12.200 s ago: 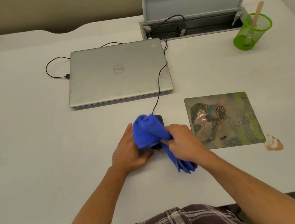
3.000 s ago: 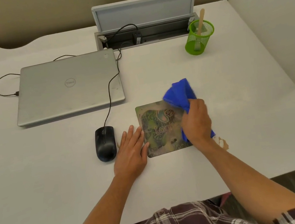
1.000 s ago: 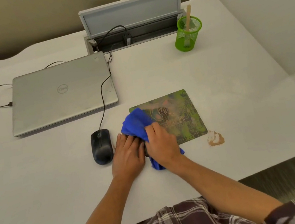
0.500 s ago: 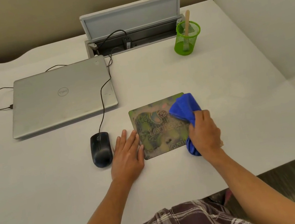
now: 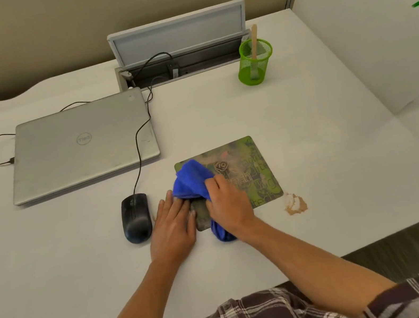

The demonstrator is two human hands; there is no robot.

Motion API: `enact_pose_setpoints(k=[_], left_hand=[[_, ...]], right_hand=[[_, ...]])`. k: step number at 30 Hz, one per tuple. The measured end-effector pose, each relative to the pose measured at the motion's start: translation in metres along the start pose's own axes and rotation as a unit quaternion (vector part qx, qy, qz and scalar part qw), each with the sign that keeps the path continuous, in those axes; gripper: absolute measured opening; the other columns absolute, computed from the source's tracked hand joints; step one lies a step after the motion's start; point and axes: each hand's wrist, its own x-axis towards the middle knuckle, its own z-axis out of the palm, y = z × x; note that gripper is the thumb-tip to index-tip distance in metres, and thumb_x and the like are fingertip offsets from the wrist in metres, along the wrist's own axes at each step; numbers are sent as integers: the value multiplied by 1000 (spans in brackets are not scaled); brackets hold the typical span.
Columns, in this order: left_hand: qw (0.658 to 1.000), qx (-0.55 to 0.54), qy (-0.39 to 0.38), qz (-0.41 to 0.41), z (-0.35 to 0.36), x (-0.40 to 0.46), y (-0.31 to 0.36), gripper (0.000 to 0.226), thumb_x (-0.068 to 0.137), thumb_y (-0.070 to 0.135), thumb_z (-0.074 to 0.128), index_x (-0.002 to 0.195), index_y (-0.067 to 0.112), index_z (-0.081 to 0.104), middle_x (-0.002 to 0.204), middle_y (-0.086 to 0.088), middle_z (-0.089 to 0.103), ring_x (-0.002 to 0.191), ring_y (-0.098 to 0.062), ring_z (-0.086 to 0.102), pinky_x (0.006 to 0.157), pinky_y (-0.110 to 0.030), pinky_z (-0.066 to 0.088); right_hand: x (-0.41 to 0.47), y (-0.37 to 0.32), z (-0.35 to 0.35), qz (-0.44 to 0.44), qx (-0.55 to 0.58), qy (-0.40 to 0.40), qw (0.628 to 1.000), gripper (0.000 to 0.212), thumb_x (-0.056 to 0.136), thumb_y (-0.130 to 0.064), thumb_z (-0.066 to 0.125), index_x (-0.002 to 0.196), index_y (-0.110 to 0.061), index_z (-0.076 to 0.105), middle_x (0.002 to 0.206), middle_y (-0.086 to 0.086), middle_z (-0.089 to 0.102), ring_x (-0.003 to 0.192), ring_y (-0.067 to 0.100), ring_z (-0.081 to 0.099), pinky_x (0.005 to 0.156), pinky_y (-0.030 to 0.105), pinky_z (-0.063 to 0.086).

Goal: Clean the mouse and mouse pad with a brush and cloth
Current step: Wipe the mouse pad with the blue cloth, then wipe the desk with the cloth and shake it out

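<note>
A green patterned mouse pad (image 5: 249, 171) lies flat on the white desk (image 5: 330, 165). My right hand (image 5: 229, 208) grips a bunched blue cloth (image 5: 191, 180) and holds it on the pad's left part. My left hand (image 5: 172, 225) lies flat with straight fingers, pressing on the pad's left edge. A black wired mouse (image 5: 135, 218) sits on the desk just left of my left hand, apart from it. The brush's wooden handle (image 5: 254, 40) sticks up out of a green mesh cup (image 5: 255, 62) at the back right.
A closed silver laptop (image 5: 82, 144) lies at the back left, with the mouse cable running across its right side. A small brown dust heap (image 5: 294, 204) sits off the pad's near right corner. An open cable tray (image 5: 180, 46) is behind. A white partition (image 5: 365, 33) stands at right.
My right hand has swept the blue cloth from the pad's right side to its left, next to my left hand. The left hand has stayed at the pad's left edge.
</note>
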Motion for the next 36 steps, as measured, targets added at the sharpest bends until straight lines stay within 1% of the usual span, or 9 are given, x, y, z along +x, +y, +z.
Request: enact_pose_setpoints(k=[8,11,13,15,17,20,27,33,36], left_hand=[[1000,-2,-13,-28,-4,1,7,48,99,25,48,143,6,44,152,-4,39,147,-24,19,121,-36,8],[999,-8,-17,-30,-9,10,9,44,94,22,55,134,4,55,144,-8,50,143,-27,30,119,-34,8],[998,-20,-10,-58,-17,24,12,31,88,21,60,115,8,68,125,-10,64,129,-29,47,115,-38,23],[995,-35,-6,-90,-26,43,17,18,85,22,58,96,10,68,101,-6,67,101,-24,56,94,-37,46],[996,-35,3,-81,-31,63,24,12,85,19,55,87,11,63,89,-3,63,84,-21,56,77,-35,50],[998,-28,7,-55,-29,97,37,16,88,16,53,96,8,65,101,-6,64,93,-24,57,83,-36,48],[990,106,-92,-18,-10,153,60,36,87,22,61,121,14,60,127,-4,56,115,-26,49,94,-39,36],[982,134,-127,-26,-12,172,61,47,72,32,79,112,19,58,112,0,55,105,-23,50,89,-39,35],[984,96,-141,-48,-19,186,65,21,78,23,69,97,18,67,101,-3,64,97,-25,57,82,-37,40]], right_hand=[[-3,76,-30,163,-2,63,985,22,91,-14,56,110,-3,52,103,14,53,72,29,55,52,36,43],[-9,95,-38,195,91,108,971,21,91,-13,57,109,-4,52,104,11,51,70,23,50,58,32,39],[-12,102,-47,232,223,144,936,12,91,-16,58,101,-12,53,98,5,54,73,17,52,65,28,40],[-15,107,-56,264,330,166,891,9,89,-19,60,90,-21,52,87,0,56,70,10,55,64,26,43],[-18,113,-64,286,413,173,847,13,88,-20,63,84,-25,51,80,-2,57,65,8,56,62,29,48],[-22,120,-70,307,486,158,803,11,88,-16,64,88,-23,56,86,4,61,75,20,62,68,38,55],[-44,135,-77,330,637,132,684,20,90,-7,62,106,-20,65,96,5,71,79,22,69,64,34,56],[-51,148,-87,328,664,142,656,25,92,-4,57,113,-16,63,99,5,71,81,22,70,63,33,58],[-53,149,-89,328,652,140,669,25,92,-6,58,113,-17,64,99,5,71,82,23,69,65,35,58]])
